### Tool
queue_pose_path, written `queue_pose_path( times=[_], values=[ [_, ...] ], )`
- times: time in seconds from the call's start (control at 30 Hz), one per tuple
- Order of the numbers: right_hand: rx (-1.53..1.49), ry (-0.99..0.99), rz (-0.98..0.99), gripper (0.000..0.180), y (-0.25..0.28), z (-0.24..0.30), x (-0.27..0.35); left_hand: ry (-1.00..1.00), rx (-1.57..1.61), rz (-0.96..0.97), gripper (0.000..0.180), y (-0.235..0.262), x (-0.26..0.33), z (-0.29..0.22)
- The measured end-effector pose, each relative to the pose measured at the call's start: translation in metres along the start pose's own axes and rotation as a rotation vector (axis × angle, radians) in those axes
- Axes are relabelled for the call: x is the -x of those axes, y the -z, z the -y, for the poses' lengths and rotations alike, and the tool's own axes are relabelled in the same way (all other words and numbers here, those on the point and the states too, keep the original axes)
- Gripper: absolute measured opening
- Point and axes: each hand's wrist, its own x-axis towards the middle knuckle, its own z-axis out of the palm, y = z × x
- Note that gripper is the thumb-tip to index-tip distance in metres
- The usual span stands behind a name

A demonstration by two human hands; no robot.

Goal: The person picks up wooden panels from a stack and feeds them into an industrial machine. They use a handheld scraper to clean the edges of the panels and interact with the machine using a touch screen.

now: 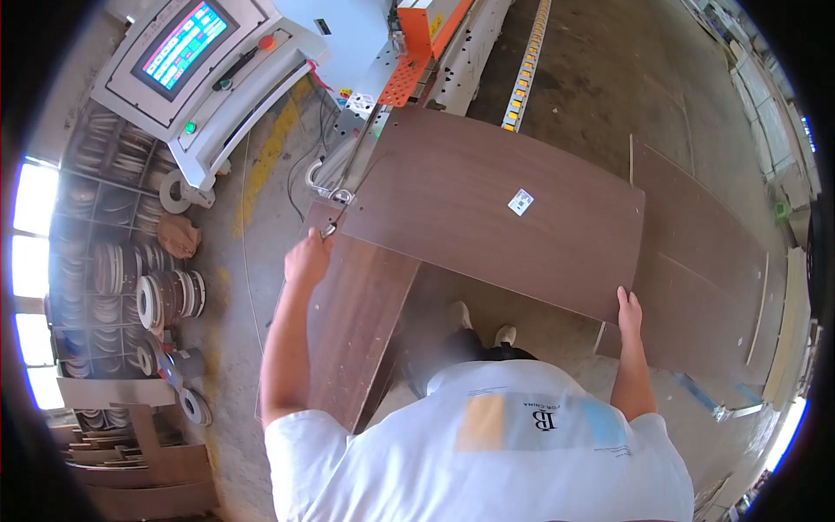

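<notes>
One head-worn fisheye looks steeply down, close above the hands.

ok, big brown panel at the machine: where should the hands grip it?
Judging by its pose, at the two near corners of the brown panel, one from each side. It is wide, thin and lies flat. The left hand and right hand already hold it there.

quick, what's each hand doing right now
Left hand: closed on the near left corner of the brown panel.
Right hand: gripping the panel's near right corner.
</notes>
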Motion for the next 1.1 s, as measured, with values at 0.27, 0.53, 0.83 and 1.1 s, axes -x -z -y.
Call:
queue_pose_path(
  times=[0.27, 0.53, 0.83, 1.1],
  values=[
    [-0.369, -0.142, -0.043, 0.063, -0.007, -0.004, 0.005, 0.14, 0.675, -0.075, 0.046, -0.129, 0.019, -0.075],
    [-0.982, -0.442, 0.093, 0.055, -0.011, -0.048, 0.003, -0.611, 0.185, 0.514, 0.043, -0.121, 0.199, -0.295],
    [-0.931, -0.44, 0.164, 0.037, 0.006, -0.013, 0.018, 0.692, 0.84, -0.062, 0.037, -0.146, 0.188, -0.028],
    [-0.662, -0.43, 0.144, 0.053, -0.004, -0.032, -0.004, -0.173, 0.143, 0.568, 0.053, -0.108, 0.314, -0.178]
  ],
)
